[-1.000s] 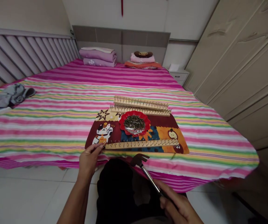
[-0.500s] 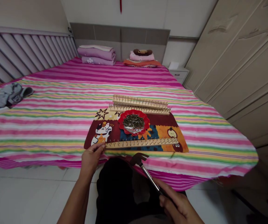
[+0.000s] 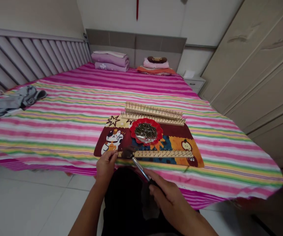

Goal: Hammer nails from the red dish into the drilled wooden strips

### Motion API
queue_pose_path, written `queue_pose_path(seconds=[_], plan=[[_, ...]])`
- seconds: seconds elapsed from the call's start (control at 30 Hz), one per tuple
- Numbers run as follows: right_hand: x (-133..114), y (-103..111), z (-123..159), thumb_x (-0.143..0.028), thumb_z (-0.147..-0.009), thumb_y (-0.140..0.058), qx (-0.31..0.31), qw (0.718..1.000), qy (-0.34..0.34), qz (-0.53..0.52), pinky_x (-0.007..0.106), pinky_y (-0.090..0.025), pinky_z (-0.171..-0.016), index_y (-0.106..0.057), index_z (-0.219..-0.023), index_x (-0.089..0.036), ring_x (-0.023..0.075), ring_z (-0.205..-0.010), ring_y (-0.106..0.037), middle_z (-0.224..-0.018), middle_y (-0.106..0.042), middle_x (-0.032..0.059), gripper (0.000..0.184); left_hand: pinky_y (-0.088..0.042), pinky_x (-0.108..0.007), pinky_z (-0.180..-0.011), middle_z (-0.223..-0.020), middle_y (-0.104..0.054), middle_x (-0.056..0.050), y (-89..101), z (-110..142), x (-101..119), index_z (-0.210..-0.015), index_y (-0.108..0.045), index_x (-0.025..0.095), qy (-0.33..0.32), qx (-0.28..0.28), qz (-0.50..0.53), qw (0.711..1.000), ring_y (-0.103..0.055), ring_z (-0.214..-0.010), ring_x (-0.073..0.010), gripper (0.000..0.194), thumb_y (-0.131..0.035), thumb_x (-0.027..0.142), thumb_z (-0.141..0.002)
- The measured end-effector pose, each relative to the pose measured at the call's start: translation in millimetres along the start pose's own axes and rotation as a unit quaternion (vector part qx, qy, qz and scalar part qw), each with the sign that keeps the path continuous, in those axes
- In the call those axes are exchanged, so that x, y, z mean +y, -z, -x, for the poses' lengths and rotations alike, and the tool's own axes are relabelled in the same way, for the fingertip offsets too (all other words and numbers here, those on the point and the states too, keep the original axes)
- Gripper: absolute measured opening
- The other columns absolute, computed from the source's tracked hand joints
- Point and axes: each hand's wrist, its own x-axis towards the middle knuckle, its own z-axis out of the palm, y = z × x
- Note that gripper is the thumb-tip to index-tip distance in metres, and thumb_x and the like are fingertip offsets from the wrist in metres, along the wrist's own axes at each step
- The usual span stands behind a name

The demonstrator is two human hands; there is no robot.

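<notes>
A wooden strip studded with a row of nails lies across a colourful cartoon mat at the near edge of the bed. My left hand is closed in a pinch at the strip's left end; what the fingers pinch is too small to make out. My right hand grips the handle of a hammer, whose dark head sits over the strip's left end, right beside my left fingers. A red dish heaped with loose nails stands on the mat behind the strip.
Two more nailed wooden strips lie stacked behind the dish. The bed has a pink striped sheet, grey clothes at the left, folded bedding and a pillow at the headboard. A wardrobe stands on the right, white floor tiles below.
My right hand has swung the hammer up and to the left, so its head now sits over the strip's left end by my left fingers. The view has shifted slightly.
</notes>
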Motion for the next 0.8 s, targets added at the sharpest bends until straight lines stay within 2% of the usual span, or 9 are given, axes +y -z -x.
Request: queue_pose_path(seconds=[0.13, 0.2, 0.37, 0.5, 0.63, 0.8], plan=[[-6.5, -9.4, -20.7, -0.019, -0.092, -0.041, 0.008, 1.0, 0.01, 0.017, 0.032, -0.054, -0.078, -0.048, -0.136, -0.028, 0.017, -0.071, -0.064, -0.069, -0.064, -0.002, 0.045, -0.045, -0.025, -0.072, -0.079, -0.069, -0.002, -2.3, 5.0, -1.7, -0.073, -0.064, 0.021, -0.037, 0.003, -0.037, 0.999, -0.062, -0.077, -0.0162, 0.018, -0.053, 0.034, -0.078], [-6.4, -13.7, -27.7, -0.017, -0.092, -0.04, 0.009, 1.0, 0.009, 0.025, 0.033, -0.053, -0.083, -0.049, -0.135, -0.028, 0.0165, -0.075, -0.065, -0.079, -0.067, -0.001, 0.045, -0.044, -0.025, -0.071, -0.079, -0.068, -0.002, -4.2, 7.5, -3.4, -0.074, -0.063, 0.021, -0.051, 0.009, -0.053, 0.997, -0.061, -0.076, -0.016, 0.018, -0.052, 0.033, -0.08], [-5.2, -21.4, -40.2, -0.011, -0.09, -0.04, -0.003, 0.999, 0.039, 0.029, 0.036, -0.046, -0.099, -0.047, -0.137, -0.027, 0.0184, -0.109, -0.061, -0.111, -0.068, 0.0021, 0.049, -0.043, -0.025, -0.068, -0.075, -0.064, -0.003, -8.2, 9.2, -5.2, -0.071, -0.06, 0.02, -0.081, 0.011, -0.093, 0.992, -0.059, -0.072, -0.0156, 0.019, -0.05, 0.031, -0.083], [-4.5, -25.6, -43.7, -0.008, -0.09, -0.04, -0.002, 0.997, 0.063, 0.032, 0.039, -0.038, -0.107, -0.045, -0.138, -0.025, 0.0184, -0.126, -0.05, -0.134, -0.058, 0.0039, 0.051, -0.044, -0.025, -0.069, -0.073, -0.063, -0.003, -8.7, 9.1, -3.7, -0.07, -0.06, 0.02, -0.104, 0.012, -0.102, 0.989, -0.059, -0.073, -0.0154, 0.019, -0.049, 0.027, -0.084], [-5.8, -26.3, -43.8, -0.01, -0.091, -0.04, 0.008, 0.996, 0.076, 0.043, 0.041, -0.039, -0.107, -0.044, -0.139, -0.025, 0.0188, -0.125, -0.051, -0.135, -0.058, 0.0048, 0.05, -0.045, -0.025, -0.073, -0.079, -0.066, -0.003, -8.5, 9.8, -2.7, -0.077, -0.062, 0.02, -0.126, 0.025, -0.079, 0.989, -0.061, -0.078, -0.0157, 0.019, -0.048, 0.029, -0.085], [-15.2, -18.3, -36.3, -0.01, -0.091, -0.041, -0.011, 0.998, 0.052, 0.035, 0.04, -0.037, -0.109, -0.044, -0.139, -0.029, 0.0183, -0.127, -0.049, -0.135, -0.057, 0.0021, 0.052, -0.045, -0.025, -0.069, -0.073, -0.064, -0.002, -9.3, 9.4, -4.7, -0.071, -0.06, 0.021, -0.103, 0.021, -0.076, 0.992, -0.06, -0.072, -0.0155, 0.02, -0.048, 0.03, -0.084]])
